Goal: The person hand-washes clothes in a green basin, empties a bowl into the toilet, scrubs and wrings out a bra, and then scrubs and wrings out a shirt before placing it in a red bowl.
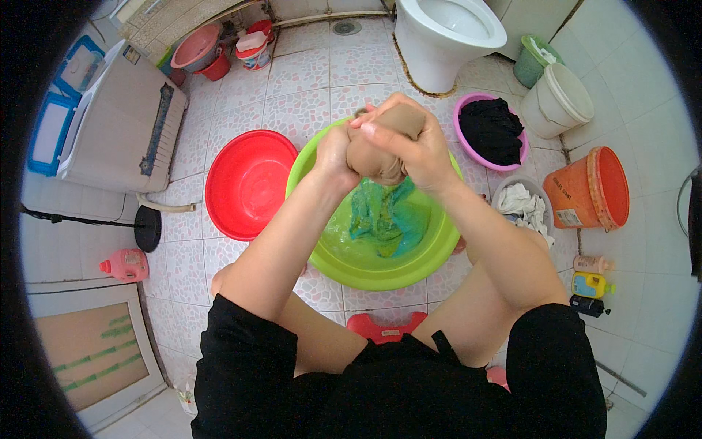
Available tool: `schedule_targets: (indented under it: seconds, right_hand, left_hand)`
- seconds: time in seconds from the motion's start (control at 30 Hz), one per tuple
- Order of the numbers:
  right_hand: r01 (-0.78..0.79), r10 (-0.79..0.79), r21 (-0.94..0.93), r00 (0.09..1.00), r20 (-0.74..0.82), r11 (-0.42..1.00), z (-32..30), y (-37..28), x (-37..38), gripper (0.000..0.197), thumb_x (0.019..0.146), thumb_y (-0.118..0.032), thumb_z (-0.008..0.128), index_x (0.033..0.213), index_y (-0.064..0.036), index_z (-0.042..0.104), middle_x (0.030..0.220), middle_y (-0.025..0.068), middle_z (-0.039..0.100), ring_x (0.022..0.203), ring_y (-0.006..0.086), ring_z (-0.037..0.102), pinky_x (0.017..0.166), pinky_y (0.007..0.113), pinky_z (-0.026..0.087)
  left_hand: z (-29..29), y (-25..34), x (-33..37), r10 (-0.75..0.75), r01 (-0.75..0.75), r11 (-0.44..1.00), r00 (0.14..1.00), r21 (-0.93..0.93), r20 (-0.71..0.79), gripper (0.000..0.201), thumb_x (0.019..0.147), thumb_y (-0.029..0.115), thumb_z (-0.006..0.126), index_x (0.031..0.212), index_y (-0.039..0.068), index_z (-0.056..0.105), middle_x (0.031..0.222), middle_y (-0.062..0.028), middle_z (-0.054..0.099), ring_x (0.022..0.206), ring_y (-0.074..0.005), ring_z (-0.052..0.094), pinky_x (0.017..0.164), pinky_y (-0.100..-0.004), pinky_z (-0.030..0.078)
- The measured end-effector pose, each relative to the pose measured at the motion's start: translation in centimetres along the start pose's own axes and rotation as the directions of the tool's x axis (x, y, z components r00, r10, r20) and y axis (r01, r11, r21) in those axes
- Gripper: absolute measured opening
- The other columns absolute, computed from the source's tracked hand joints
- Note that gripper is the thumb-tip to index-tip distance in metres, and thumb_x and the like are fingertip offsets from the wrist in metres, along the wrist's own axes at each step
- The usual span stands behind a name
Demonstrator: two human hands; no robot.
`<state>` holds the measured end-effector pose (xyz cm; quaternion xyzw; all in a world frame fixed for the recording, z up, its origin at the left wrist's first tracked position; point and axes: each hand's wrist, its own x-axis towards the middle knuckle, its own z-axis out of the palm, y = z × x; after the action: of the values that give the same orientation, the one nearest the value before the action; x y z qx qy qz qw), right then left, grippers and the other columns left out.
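A bunched tan cloth is squeezed between both my hands, above the far part of a lime-green basin. My left hand presses on its left side with the fingers closed on it. Wrapped round the right side is my right hand, its thumb lying across the folds. A crumpled green and blue-green cloth lies in the shallow water of the basin, below my hands and apart from them. The cloth's underside and some fingertips are hidden.
A red basin stands left of the green one. On the right are a pink basin with black clothing, a tub of white cloths and an orange bucket. A toilet stands ahead, a washing machine at left.
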<state>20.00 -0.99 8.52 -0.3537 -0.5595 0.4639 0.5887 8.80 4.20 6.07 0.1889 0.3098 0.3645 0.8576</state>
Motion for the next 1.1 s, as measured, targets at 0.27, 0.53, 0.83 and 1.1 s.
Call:
schedule_targets:
  seconds: [0.27, 0.53, 0.83, 1.1]
  right_hand:
    - [-0.209, 0.523, 0.647, 0.782, -0.34, 0.733, 1.3, -0.2, -0.4, 0.022, 0.078, -0.023, 0.056, 0.086, -0.0034, 0.05, 0.082, 0.01, 0.056, 0.074, 0.0199, 0.057, 0.07, 0.033, 0.046]
    - [-0.33, 0.683, 0.851, 0.729, -0.044, 0.407, -0.5, 3.2, -0.4, 0.03, 0.085, -0.035, 0.039, 0.094, -0.0073, 0.044, 0.089, 0.0106, 0.053, 0.084, 0.0247, 0.055, 0.076, 0.041, 0.044]
    - [-0.459, 0.748, 0.784, 0.664, -0.011, 0.418, -0.1, 3.4, -0.6, 0.021, 0.079, -0.026, 0.039, 0.077, -0.0101, 0.052, 0.08, 0.0079, 0.056, 0.071, 0.023, 0.056, 0.059, 0.04, 0.045]
    - [-0.404, 0.745, 0.77, 0.653, -0.137, 0.495, -0.5, 4.9, -0.8, 0.02, 0.079, -0.025, 0.039, 0.075, -0.0095, 0.052, 0.077, 0.0073, 0.055, 0.069, 0.0222, 0.055, 0.057, 0.04, 0.044]
  left_hand:
    - [1.4, -0.3, -0.6, 0.613, -0.568, 0.747, 0.789, 0.347, -0.028, 0.017, 0.073, -0.007, 0.031, 0.072, 0.004, 0.045, 0.076, -0.006, 0.049, 0.066, -0.0143, 0.049, 0.062, -0.0274, 0.046]
    - [1.7, -0.5, -1.8, 0.727, -0.743, 0.082, 0.501, 0.664, 0.471, 0.014, 0.062, -0.008, 0.036, 0.062, 0.0, 0.048, 0.059, -0.0065, 0.049, 0.059, -0.0138, 0.048, 0.055, -0.0265, 0.04]
    - [2.2, -1.3, -2.6, 0.498, -0.602, -0.497, 0.392, 0.625, 0.773, 0.013, 0.06, -0.003, 0.045, 0.065, 0.007, 0.051, 0.061, -0.0087, 0.047, 0.055, -0.028, 0.05, 0.047, -0.0341, 0.041]
    - [1.7, -2.3, -1.9, 0.474, -0.548, -0.546, 0.421, 0.634, 0.773, 0.013, 0.061, -0.001, 0.047, 0.066, 0.009, 0.054, 0.063, -0.0074, 0.049, 0.058, -0.028, 0.053, 0.048, -0.0369, 0.042]
